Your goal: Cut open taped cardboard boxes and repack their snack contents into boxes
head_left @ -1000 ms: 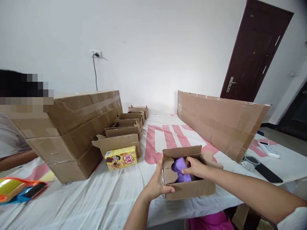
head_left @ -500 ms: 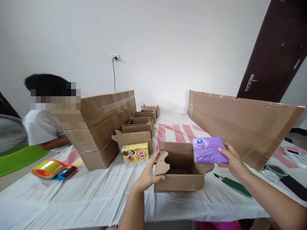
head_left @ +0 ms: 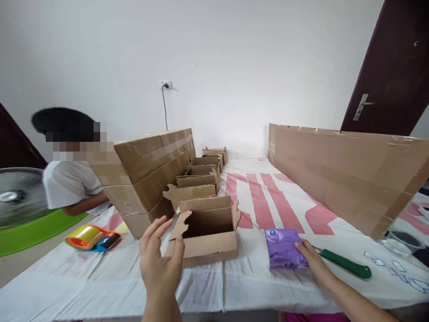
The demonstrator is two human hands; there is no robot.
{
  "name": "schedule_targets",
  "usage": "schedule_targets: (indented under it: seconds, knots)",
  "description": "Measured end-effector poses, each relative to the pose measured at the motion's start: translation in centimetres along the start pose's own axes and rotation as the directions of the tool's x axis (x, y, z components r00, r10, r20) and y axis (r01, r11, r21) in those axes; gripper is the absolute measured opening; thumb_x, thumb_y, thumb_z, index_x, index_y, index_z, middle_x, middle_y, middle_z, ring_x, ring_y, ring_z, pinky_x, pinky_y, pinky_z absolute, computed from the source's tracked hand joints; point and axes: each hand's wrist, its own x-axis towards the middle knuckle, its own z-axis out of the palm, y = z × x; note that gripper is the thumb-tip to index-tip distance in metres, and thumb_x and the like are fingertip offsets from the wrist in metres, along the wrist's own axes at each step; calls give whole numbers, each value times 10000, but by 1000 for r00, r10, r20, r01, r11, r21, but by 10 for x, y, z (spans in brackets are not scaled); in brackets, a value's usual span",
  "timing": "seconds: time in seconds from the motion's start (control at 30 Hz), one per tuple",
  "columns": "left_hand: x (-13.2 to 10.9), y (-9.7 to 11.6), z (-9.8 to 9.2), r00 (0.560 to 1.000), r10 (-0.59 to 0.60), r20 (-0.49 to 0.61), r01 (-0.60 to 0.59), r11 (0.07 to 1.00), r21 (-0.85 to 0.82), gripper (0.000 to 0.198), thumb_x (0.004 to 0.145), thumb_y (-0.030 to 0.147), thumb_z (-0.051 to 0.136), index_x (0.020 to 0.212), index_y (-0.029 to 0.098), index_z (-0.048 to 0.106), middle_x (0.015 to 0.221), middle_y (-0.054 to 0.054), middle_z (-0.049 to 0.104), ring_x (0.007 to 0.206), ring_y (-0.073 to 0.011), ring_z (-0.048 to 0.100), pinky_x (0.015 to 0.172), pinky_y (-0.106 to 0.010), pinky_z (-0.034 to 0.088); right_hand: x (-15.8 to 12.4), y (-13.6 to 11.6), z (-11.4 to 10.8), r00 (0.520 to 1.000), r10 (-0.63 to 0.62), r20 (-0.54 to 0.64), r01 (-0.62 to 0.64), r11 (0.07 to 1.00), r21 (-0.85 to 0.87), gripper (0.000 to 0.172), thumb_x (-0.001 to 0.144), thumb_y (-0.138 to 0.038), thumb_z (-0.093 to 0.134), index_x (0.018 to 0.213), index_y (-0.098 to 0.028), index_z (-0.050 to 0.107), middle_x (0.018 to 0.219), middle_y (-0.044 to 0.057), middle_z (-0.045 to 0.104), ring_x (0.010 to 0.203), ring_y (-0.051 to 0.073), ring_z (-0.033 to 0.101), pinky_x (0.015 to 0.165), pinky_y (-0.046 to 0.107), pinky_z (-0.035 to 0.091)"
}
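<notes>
The right hand pinches a purple tissue packet, green-handled knife alongside; the left hand spreads beside an open cardboard box.

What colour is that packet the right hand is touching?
The packet is purple, best seen in the head view.

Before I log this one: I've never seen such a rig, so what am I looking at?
No machine here: these are one person's two bare hands, filmed by a camera on that person's head, looking forward and down. The right hand holds a purple packet by its right edge. The left hand is open beside an open cardboard box, holding nothing. A green-handled knife and, far to the left, a tape dispenser lie on the cloth-covered table. Another person is left of the stacked cartons.
</notes>
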Motion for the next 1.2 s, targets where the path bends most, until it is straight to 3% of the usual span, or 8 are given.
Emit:
schedule_targets:
  seconds: [0.07, 0.13, 0.23, 0.3, 0.53, 0.9, 1.03, 1.2]
  knots:
    - [-16, 30, 8, 999, -28, -46, 17, 977, -215, 167, 867, 277, 535, 1022, 231, 578, 1111, -61, 595, 1125, -250, 557, 1022, -448, 429, -3, 11, 5, 994, -103, 21, 104, 988, -112, 466, 762, -627, 577, 994, -226, 635, 997, 70, 718, 966, 282, 664, 887, 414, 509]
    - [-37, 55, 22, 971, 21, 238, 63, 939, -337, 135, 906, 292, 472, 940, 239, 591, 929, -41, 623, 928, -213, 612, 842, -367, 516, -6, 15, 7, 985, -167, 38, 171, 967, -188, 467, 810, -631, 529, 1038, -236, 626, 1050, 69, 704, 1010, 277, 649, 913, 398, 499]
    - [-73, 81, 57, 617, 146, 773, 136, 948, -288, 255, 874, 338, 502, 1080, 256, 628, 951, -62, 658, 851, -220, 626, 777, -355, 532, -10, 16, 8, 968, -248, 26, 247, 934, -258, 423, 872, -604, 463, 1009, -240, 629, 1031, 71, 694, 1003, 269, 641, 899, 394, 509]
    - [-98, 90, 86, 437, 84, 896, 132, 979, -156, 528, 783, 342, 597, 1291, 210, 540, 1211, -126, 595, 1031, -287, 609, 907, -410, 501, -11, 17, 7, 946, -324, -1, 310, 904, -293, 413, 895, -593, 426, 956, -242, 634, 990, 73, 685, 985, 268, 632, 911, 416, 502]
    - [-146, 73, 148, 349, -202, 915, 1, 977, 215, 834, 752, 285, 606, 1456, -23, 281, 1273, -277, 556, 1165, -397, 538, 1005, -471, 402, -12, 26, 5, 931, -365, -5, 350, 895, -276, 367, 925, -553, 386, 975, -267, 611, 969, 59, 670, 978, 256, 632, 891, 413, 512]
    - [-160, 39, 170, 549, -64, 833, 86, 996, 20, 600, 853, 264, 448, 1408, 68, 334, 1415, -214, 471, 1321, -296, 442, 1104, -433, 340, -17, 16, 14, 865, -496, 69, 489, 806, -333, 367, 865, -431, 558, 1163, -218, 530, 1062, 93, 634, 957, 254, 634, 807, 385, 544]
    - [-132, 46, 213, 713, -78, 696, 112, 994, -4, 593, 839, 206, 471, 1408, 88, 350, 1393, -192, 498, 1303, -290, 445, 1093, -421, 344, 30, 13, 31, 814, -577, -62, 508, 760, -404, 442, 859, -400, 526, 1253, -204, 482, 1177, 144, 606, 1107, 291, 582, 931, 465, 500]
    - [-108, 42, 280, 735, -183, 652, 176, 981, 77, 620, 856, 164, 446, 1444, 49, 287, 1403, -227, 479, 1310, -303, 445, 1086, -433, 341, 106, 12, 59, 863, -489, -126, 389, 804, -450, 536, 825, -266, 487, 1353, -188, 436, 1277, 138, 594, 1225, 291, 527, 1027, 478, 427]
